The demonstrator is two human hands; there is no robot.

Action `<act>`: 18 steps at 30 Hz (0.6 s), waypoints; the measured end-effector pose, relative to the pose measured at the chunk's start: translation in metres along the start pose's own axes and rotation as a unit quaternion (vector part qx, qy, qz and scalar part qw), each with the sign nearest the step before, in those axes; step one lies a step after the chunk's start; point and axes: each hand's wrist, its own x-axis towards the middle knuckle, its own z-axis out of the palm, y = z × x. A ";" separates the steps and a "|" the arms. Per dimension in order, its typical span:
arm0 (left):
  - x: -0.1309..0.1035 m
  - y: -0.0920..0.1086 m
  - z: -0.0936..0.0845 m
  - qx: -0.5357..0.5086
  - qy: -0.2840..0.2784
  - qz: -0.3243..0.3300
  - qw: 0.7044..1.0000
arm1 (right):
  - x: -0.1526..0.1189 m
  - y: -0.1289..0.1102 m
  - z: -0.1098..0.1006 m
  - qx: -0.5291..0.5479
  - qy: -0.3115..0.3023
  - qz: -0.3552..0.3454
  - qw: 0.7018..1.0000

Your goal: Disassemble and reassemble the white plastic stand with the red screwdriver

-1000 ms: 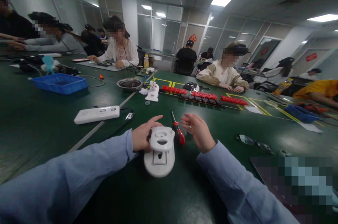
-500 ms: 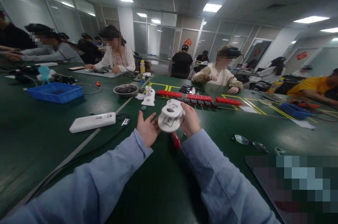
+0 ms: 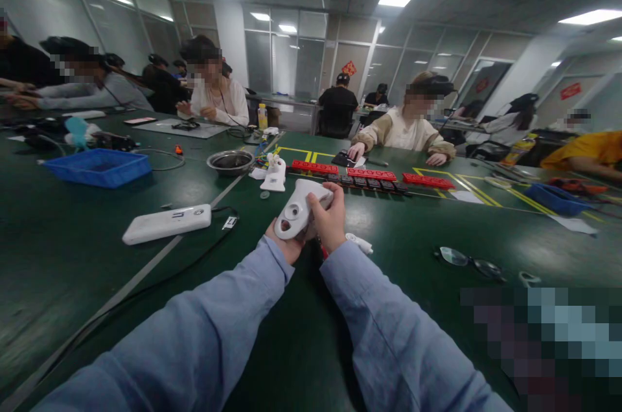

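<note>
A white plastic housing (image 3: 297, 210) with round holes in its face is held above the table between both hands. My left hand (image 3: 287, 247) is closed around its lower end, palm beneath, with most fingers hidden. My right hand (image 3: 330, 216) grips its right side, the thumb on the front and the fingers behind. Just right of the right wrist lies a smaller white part (image 3: 359, 243) on the table. A red object (image 3: 322, 249) shows partly between the wrists, too covered to name. Beyond the hands stands another white plastic part (image 3: 275, 173).
On the green table (image 3: 233, 308) lie a white oblong device (image 3: 168, 224) with a black cable, a metal bowl (image 3: 230, 162), a blue tray (image 3: 100, 169), red strips (image 3: 372, 174) and eyeglasses (image 3: 469, 263). A person (image 3: 405, 127) sits opposite, a hand on a black item.
The housing has been turned so its long face shows, and it has come slightly left. My left hand went from open beside it to holding it from below. The person opposite reached forward.
</note>
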 end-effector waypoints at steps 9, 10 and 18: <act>-0.011 0.026 0.018 0.089 0.049 0.036 0.994 | 0.023 -0.020 -0.014 0.130 0.062 0.006 0.990; -0.017 0.036 0.021 0.100 0.043 0.045 0.993 | 0.028 -0.027 -0.020 0.160 0.068 0.004 0.985; -0.062 0.071 -0.023 0.789 -0.227 0.291 0.492 | 0.028 -0.066 -0.049 0.305 0.037 0.047 0.950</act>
